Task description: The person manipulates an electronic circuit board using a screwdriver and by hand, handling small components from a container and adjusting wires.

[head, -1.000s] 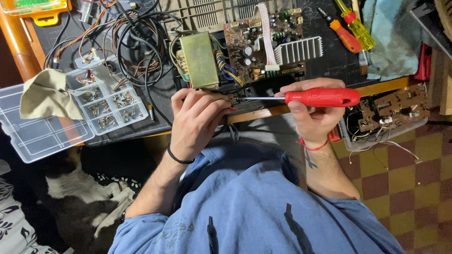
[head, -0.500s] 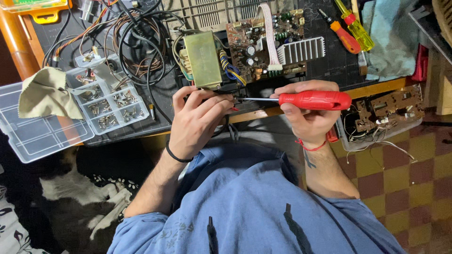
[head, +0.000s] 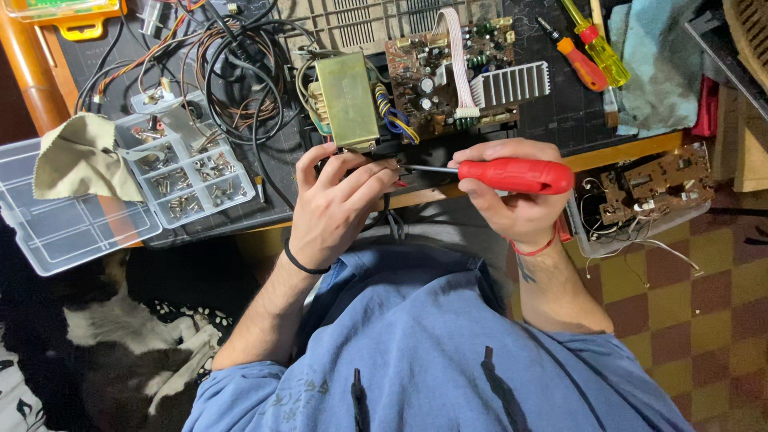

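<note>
My right hand (head: 512,204) grips a red-handled screwdriver (head: 512,174) held level, its shaft pointing left to the near edge of a black electronics chassis (head: 436,178). My left hand (head: 332,204) presses its fingers on that same edge, right at the screwdriver's tip. The chassis carries a metal transformer (head: 346,100), a brown circuit board (head: 432,80) with a white ribbon cable, and a finned heat sink (head: 510,82).
A clear parts box (head: 188,180) with small screws and a beige cloth (head: 80,160) lie at the left. Tangled cables (head: 232,72) sit behind it. Orange and yellow screwdrivers (head: 588,56) lie at the back right, a tray with brown boards (head: 648,188) at the right.
The hands and screwdriver stay in nearly the same place at the chassis edge; my right hand has shifted only slightly on the handle.
</note>
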